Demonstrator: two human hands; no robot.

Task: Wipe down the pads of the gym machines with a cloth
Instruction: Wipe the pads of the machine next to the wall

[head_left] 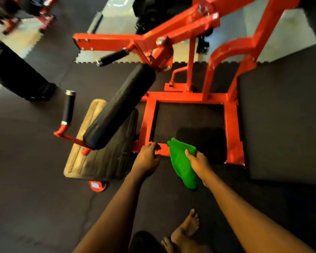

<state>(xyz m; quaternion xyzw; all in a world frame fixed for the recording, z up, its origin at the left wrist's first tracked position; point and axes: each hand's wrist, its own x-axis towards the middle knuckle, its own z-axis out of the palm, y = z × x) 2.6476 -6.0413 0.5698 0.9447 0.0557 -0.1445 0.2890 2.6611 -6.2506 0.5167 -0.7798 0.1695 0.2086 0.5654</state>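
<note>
- The right hand (197, 161) grips a folded green cloth (180, 163), thumb on top and fingers curled beneath; the cloth is held over the near bar of the red frame (230, 125), apart from both pads
- The left hand (147, 157) is just beside it, fingers loosely curled, holding nothing; whether it touches the bar cannot be told
- A long black roller pad (119, 108) slants over a worn seat pad (102, 157) to the left; a black handle (68, 106) stands further left
- A bare foot (186, 227) rests on the dark floor mat (35, 198)
</note>
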